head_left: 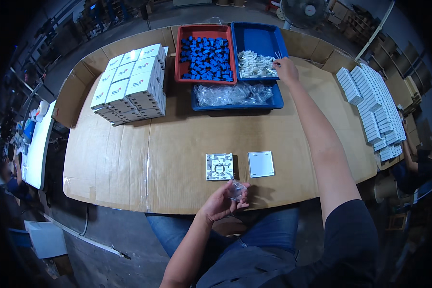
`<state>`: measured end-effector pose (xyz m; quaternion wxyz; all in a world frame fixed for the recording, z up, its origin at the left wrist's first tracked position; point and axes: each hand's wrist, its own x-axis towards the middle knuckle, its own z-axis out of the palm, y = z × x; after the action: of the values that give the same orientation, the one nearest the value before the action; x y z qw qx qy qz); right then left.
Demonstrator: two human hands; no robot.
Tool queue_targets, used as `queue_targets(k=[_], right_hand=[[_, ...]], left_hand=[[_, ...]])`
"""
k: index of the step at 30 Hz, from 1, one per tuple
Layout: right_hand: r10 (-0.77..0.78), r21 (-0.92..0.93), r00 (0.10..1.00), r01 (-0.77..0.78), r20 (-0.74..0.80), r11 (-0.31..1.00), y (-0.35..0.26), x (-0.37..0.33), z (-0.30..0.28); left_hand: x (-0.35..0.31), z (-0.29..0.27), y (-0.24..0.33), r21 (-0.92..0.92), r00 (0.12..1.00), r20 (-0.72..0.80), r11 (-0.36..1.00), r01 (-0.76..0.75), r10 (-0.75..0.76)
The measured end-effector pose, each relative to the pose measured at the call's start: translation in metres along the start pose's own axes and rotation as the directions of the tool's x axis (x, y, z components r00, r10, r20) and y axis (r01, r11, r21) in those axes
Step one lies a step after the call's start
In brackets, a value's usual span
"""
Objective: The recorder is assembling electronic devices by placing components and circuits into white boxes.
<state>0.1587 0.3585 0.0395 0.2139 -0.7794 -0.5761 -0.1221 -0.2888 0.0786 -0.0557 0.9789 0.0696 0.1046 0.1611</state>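
Note:
My left hand (pixel 222 201) is held low by the table's front edge, its fingers curled round a small clear plastic bag (pixel 236 190). Just beyond it, a square white box base (pixel 220 167) lies with its inside facing up, showing a round middle part. To the right of that base is a flat white square cover (pixel 261 164). My right arm reaches far forward, and my right hand (pixel 287 71) is over the right side of a blue tray (pixel 257 32) of small white slender parts (pixel 254 65). Its fingertips are pinched together; thin white slivers show beside them, but what they hold is unclear.
A red tray (pixel 205 31) of small blue parts (pixel 204 57) adjoins the blue tray. Beneath them, a lower blue tray (pixel 235 106) holds clear plastic bags (pixel 230 94). White boxes (pixel 125 84) are stacked at left. Rows of white units (pixel 374 105) line the right edge. Cardboard walls border the back.

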Motion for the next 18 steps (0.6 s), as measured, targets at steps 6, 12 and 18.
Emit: queue_targets(k=[6, 12, 18], right_hand=[[0.04, 0.152, 0.999, -0.037, -0.013, 0.988, 0.003, 0.0, -0.002], [-0.023, 0.243, 0.997, 0.04, -0.074, 0.969, -0.001, -0.008, 0.005], [-0.115, 0.203, 0.992, 0.121, -0.04, 0.972, 0.006, 0.001, 0.012]], left_hand=[[0.002, 0.002, 0.001, 0.013, 0.999, 0.046, 1.0, -0.002, 0.001], [-0.002, 0.004, 0.001, 0.027, 1.0, 0.017, 1.0, -0.013, 0.013], [0.002, 0.003, 0.001, -0.032, 1.0, -0.018, 0.999, 0.004, -0.005]])
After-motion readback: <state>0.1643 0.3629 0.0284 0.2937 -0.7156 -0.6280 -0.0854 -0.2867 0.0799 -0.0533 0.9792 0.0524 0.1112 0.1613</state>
